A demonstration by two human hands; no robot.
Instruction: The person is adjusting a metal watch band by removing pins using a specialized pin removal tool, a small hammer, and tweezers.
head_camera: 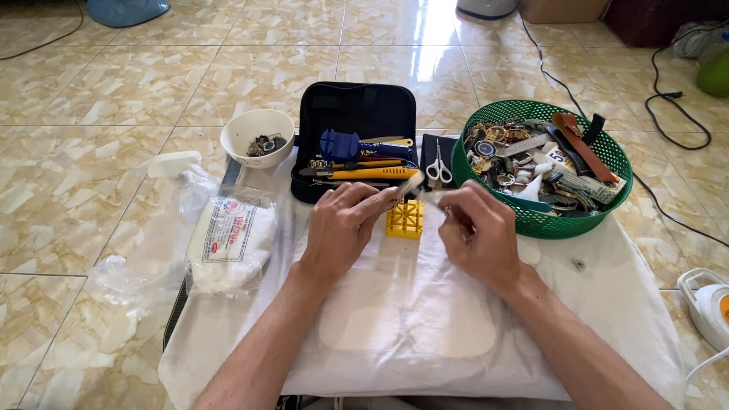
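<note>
Two bare hands meet over a white cloth (425, 319) spread on a tiled floor (114, 91), seen from above by the person's own head camera. The left hand (338, 228) is curled, its fingers pinching a thin pale tool (408, 184) that slants up and to the right; the tool is blurred, so its exact kind cannot be told. The right hand (474, 231) is also curled, fingertips pinched on something small and pale just right of that tool; what it is cannot be made out. Between and just beyond the two hands, a small yellow slotted block (404, 219) sits on the cloth, close to the left fingertips.

Farther away, behind the block, an open black tool case (357, 106) holds a blue-handled tool (339, 144) and a yellow-handled tool (372, 173). Just right of the case lies a small pair of white-handled scissors (438, 170). To the right, a round green plastic basket (547, 224) is heaped with watch parts and straps, a brown strap (581, 144) lying on top. Left of the case stands a white bowl (257, 137) with small dark bits inside. Nearer on the left, a clear plastic bag (228, 243) holds white material. At the far right edge, a white device (710, 304) rests on the floor, and black cables (668, 99) trail across the tiles.
</note>
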